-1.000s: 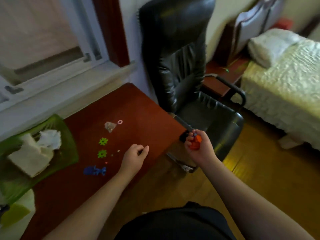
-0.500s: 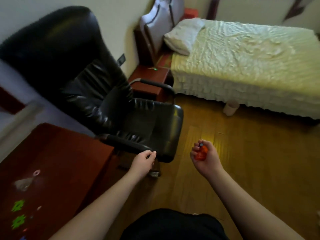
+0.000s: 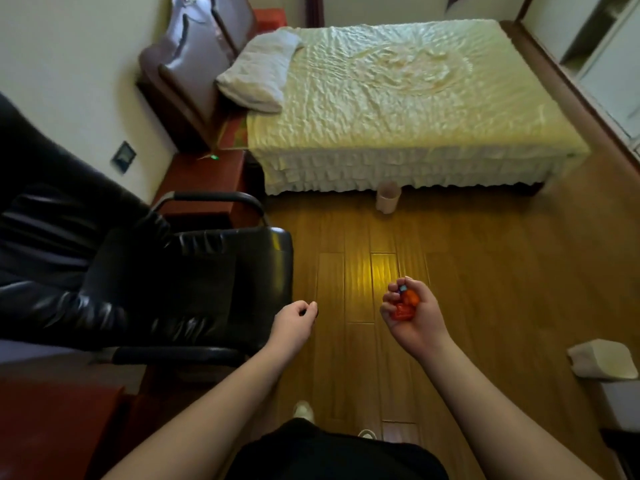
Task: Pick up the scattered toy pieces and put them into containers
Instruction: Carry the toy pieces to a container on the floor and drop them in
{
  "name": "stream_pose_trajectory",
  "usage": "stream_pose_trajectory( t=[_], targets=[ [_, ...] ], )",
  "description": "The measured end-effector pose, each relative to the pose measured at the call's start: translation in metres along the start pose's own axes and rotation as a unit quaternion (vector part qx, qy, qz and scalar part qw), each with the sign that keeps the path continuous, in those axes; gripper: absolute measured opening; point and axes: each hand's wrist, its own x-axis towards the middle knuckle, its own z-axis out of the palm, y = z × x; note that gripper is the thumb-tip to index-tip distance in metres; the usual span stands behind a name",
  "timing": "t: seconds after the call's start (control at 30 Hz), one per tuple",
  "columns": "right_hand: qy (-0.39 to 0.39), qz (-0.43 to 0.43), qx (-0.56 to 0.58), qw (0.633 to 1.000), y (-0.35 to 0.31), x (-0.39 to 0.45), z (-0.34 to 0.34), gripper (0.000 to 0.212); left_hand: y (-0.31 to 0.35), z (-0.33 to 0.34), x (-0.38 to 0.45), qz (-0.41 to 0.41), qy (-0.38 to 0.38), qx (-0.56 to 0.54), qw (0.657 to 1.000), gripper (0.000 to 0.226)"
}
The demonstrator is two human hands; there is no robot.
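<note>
My right hand [image 3: 415, 322] is held palm up over the wooden floor [image 3: 502, 271]. It grips a clump of orange-red toy pieces [image 3: 403, 306], with a small blue piece [image 3: 402, 289] on top near the fingertips. To its left, beside the chair's seat edge, my left hand [image 3: 293, 323] is curled into a fist; nothing shows inside it. The scattered pieces on the table are out of view.
A black leather office chair [image 3: 156, 271] fills the left. The red-brown table corner [image 3: 52, 427] is at lower left. A bed [image 3: 398, 109] stands ahead, with a beige cup [image 3: 388, 200] on the floor at its foot. A white lined bin [image 3: 602, 365] stands at the right.
My view has swung right, from the table with the scattered pieces to the floor and bed. Both hands came off the table side; the right still grips the orange pieces.
</note>
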Motion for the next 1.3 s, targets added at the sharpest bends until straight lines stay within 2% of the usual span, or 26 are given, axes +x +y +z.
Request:
stream_pose_trajectory(
  t=[0.27,0.43,0.63,0.87,1.07,1.3],
  targets=[
    [0.045,-0.045,0.024,0.998,-0.035,0.061,0.020,0.014,0.055,0.023,0.100,0.046,-0.118,0.011,0.992,0.031],
    [0.079,-0.088,0.030,0.992,-0.075,0.103,0.050,0.013,0.102,0.014,0.169,0.050,-0.127,-0.044,0.990,0.028],
    [0.104,-0.142,0.058,0.983,-0.112,0.132,0.066,0.014,0.149,-0.004,0.233,0.082,-0.150,-0.009,0.985,0.031],
    [0.120,-0.149,0.069,0.979,-0.151,0.177,0.066,0.012,0.196,0.014,0.289,0.105,-0.175,0.018,0.979,0.030],
    [0.130,-0.141,0.080,0.978,-0.213,0.233,0.058,0.011,0.239,0.051,0.345,0.089,-0.197,0.028,0.976,0.031],
    [0.133,-0.120,0.056,0.982,-0.308,0.295,0.058,0.011,0.302,0.099,0.409,-0.030,-0.232,0.050,0.971,0.031]
  ],
)
